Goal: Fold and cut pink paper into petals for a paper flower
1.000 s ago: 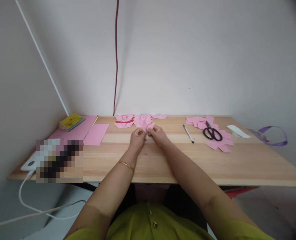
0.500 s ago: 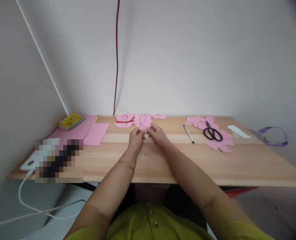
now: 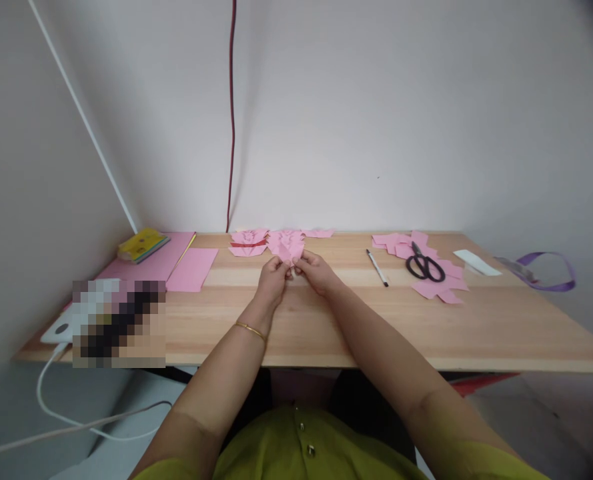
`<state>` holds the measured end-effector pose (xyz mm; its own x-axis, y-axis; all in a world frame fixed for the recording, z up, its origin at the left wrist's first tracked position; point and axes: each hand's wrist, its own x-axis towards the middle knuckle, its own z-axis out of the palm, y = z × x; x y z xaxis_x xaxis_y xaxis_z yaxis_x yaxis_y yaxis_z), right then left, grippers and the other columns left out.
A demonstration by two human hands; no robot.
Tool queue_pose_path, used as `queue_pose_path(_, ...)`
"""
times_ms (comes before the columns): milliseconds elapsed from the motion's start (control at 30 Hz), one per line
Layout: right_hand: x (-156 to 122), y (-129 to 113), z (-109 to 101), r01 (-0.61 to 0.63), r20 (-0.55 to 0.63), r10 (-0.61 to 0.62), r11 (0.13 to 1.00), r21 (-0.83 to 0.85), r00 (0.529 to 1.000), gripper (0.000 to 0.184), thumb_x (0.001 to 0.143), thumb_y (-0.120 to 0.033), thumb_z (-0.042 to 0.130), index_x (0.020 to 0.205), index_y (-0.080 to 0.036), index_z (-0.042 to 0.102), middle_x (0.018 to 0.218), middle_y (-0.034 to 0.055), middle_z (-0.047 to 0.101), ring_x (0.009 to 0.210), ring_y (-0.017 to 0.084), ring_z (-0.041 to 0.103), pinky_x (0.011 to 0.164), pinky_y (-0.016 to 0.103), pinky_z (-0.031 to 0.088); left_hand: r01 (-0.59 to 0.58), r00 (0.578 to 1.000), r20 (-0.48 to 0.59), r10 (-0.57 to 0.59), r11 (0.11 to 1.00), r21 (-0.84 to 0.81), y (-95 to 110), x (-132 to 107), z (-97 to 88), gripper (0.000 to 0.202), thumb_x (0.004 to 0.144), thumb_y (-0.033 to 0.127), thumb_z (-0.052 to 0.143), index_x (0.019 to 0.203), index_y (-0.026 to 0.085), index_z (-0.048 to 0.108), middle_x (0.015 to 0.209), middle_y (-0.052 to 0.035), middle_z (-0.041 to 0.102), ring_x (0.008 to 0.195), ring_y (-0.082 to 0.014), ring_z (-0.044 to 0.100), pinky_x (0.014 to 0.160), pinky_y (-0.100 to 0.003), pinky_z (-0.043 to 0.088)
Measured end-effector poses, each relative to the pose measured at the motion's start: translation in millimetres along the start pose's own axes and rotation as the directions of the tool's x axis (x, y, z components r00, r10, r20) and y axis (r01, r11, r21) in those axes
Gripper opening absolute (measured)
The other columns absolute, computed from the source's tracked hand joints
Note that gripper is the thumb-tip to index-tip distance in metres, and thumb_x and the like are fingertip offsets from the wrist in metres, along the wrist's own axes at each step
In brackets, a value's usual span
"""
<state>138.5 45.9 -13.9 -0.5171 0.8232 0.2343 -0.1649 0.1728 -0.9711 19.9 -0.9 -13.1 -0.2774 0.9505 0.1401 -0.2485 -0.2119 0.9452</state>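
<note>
Both of my hands meet near the middle of the table, pinching one small folded piece of pink paper. My left hand grips its left side between thumb and fingers. On the other side my right hand pinches the lower right of the same piece. Just beyond my fingertips lie folded pink paper pieces. To their left sits another folded pink paper cluster with a red strip across it. The exact folds inside my fingers are hidden.
Right of my hands lie a pen and black-handled scissors on pink paper scraps. A white strip and a purple strap are further right. At left are pink sheets, a yellow packet and a white power strip.
The pink paper between my hands has tilted slightly, its pointed tip no longer standing out as before. My hands stay in nearly the same place.
</note>
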Motion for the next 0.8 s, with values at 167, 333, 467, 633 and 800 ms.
queue_pose_path(167,-1.7,-6.6,5.0,0.008,-0.049,-0.009,1.0,-0.013,0.999,0.026,0.075,-0.04,0.061,0.081,-0.016,0.056,0.06,-0.0051,0.047,0.056,0.008,0.04,0.058,0.023,0.032,0.022,0.999,-0.03,-0.023,1.0,-0.019,-0.7,0.2,0.3,0.018,0.068,0.028,0.064,0.066,0.016,0.052,0.05,0.0049,0.047,0.046,-0.0077,0.044,0.051,-0.022,0.034)
queue_pose_path(333,-2.7,-10.8,6.9,0.025,-0.069,-0.029,0.998,-0.049,0.997,0.026,0.072,-0.039,0.061,0.08,-0.016,0.055,0.065,-0.0036,0.05,0.06,0.009,0.042,0.059,0.023,0.033,-0.029,0.999,-0.033,0.031,0.998,0.061,2.5,-1.8,0.4,0.02,0.07,0.028,0.064,0.062,0.016,0.05,0.05,0.0051,0.047,0.047,-0.0075,0.045,0.051,-0.021,0.034)
queue_pose_path(467,-1.1,-6.8,4.6,0.041,-0.083,-0.043,0.999,-0.026,0.996,0.026,0.073,-0.041,0.06,0.076,-0.016,0.053,0.061,-0.005,0.045,0.057,0.008,0.039,0.057,0.022,0.032,-0.043,0.997,-0.065,0.048,0.995,0.085,5.4,-3.5,1.7,0.021,0.069,0.027,0.064,0.059,0.016,0.049,0.049,0.0045,0.048,0.048,-0.0076,0.046,0.051,-0.021,0.035)
queue_pose_path(633,1.1,-3.8,2.9,0.019,-0.127,-0.022,0.999,-0.028,0.992,0.026,0.074,-0.042,0.059,0.08,-0.017,0.053,0.059,-0.0051,0.046,0.055,0.009,0.04,0.055,0.023,0.031,0.019,0.999,-0.039,-0.018,1.0,0.022,3.1,-2.3,3.0,0.02,0.065,0.028,0.067,0.061,0.016,0.051,0.051,0.0047,0.048,0.048,-0.0078,0.046,0.051,-0.021,0.037)
queue_pose_path(800,-1.4,-8.2,4.5,0.012,-0.122,-0.02,0.997,-0.073,0.992,0.027,0.073,-0.042,0.06,0.078,-0.017,0.053,0.061,-0.0046,0.046,0.056,0.009,0.04,0.055,0.023,0.031,0.015,0.999,-0.042,-0.01,0.993,0.12,2.5,-2.9,1.0,0.022,0.068,0.032,0.066,0.062,0.017,0.051,0.049,0.0051,0.047,0.046,-0.0079,0.046,0.048,-0.02,0.033)
